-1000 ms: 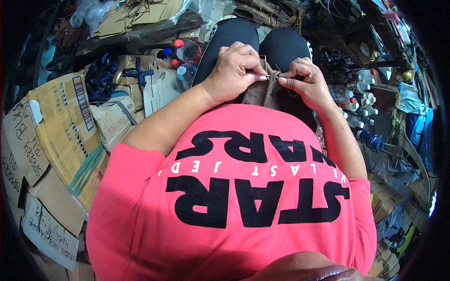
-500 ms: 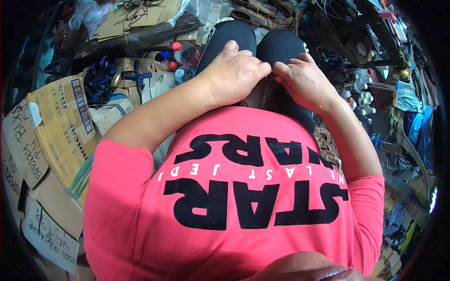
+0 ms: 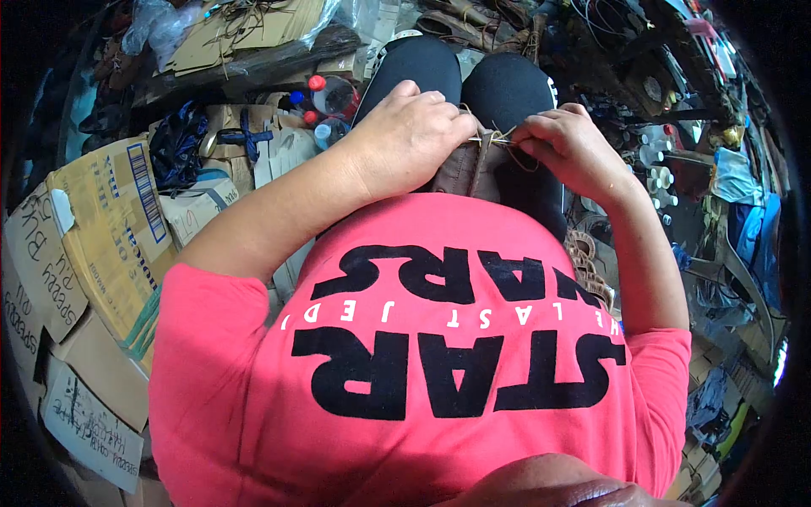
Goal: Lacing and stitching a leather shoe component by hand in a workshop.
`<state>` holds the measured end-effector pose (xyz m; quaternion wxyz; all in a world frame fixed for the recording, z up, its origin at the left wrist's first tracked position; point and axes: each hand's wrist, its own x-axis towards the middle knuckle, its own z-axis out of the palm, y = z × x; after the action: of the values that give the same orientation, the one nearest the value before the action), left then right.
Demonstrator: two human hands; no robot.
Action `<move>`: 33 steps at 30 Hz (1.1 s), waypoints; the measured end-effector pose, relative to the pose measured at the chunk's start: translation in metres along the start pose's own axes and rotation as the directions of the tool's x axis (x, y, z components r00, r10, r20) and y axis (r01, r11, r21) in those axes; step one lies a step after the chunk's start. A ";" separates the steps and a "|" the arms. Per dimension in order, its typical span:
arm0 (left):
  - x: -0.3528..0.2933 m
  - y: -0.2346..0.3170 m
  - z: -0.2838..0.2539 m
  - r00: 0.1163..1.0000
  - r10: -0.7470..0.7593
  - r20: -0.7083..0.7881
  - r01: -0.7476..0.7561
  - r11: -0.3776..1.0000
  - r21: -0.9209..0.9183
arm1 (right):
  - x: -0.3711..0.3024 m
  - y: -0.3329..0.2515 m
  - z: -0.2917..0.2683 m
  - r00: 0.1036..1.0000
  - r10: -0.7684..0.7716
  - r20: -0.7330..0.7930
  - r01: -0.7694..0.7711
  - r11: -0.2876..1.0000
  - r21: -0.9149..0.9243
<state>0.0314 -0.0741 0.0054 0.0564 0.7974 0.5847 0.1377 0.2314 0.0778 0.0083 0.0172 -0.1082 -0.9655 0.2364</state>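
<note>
A brown leather piece point(image 3: 470, 169), perhaps a shoe upper, lies in my lap against my belly, partly hidden by my left hand and the shirt. A thin tan cord point(image 3: 490, 138) runs across its far end, with a loose tangle and loops beside my right fingers. My left hand point(image 3: 416, 131) is closed at the cord's left side, its fingertips turned away from view. On the other side my right hand point(image 3: 562, 142) pinches the cord between thumb and fingers. Both hands rest above my dark-clothed knees point(image 3: 507, 89).
Cardboard boxes point(image 3: 106, 224) stack up on the left. Bottles with red and blue caps point(image 3: 336, 97) stand beyond my left forearm; small bottles point(image 3: 659, 173) cluster on the right. Brown leather pieces point(image 3: 473, 29) lie past my knees. Another brown laced piece point(image 3: 587, 262) sits by my right side.
My hands have moved apart, the right one going slightly right and down. The cord and its loops between them now show, along with more of the leather.
</note>
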 end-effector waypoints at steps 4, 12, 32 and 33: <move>0.009 0.007 0.000 0.999 -0.007 0.052 0.007 1.000 -0.001 | 0.013 -0.007 0.001 0.987 0.013 0.161 -0.015 1.000 0.013; 0.004 -0.002 -0.002 0.990 0.074 0.119 -0.070 0.997 -0.037 | 0.011 -0.004 0.006 0.989 -0.083 0.119 0.098 0.986 -0.132; 0.005 0.001 -0.008 0.995 -0.018 0.094 0.021 0.999 -0.033 | 0.009 0.007 -0.018 0.986 0.056 0.158 -0.078 0.988 0.135; 0.005 0.002 -0.008 0.996 -0.017 0.091 0.020 0.999 -0.031 | 0.005 0.005 -0.021 0.964 0.137 0.228 -0.176 0.971 0.163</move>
<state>0.0318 -0.0708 0.0144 0.0970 0.7963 0.5867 0.1104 0.2297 0.0926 0.0241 -0.0961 -0.1561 -0.9243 0.3346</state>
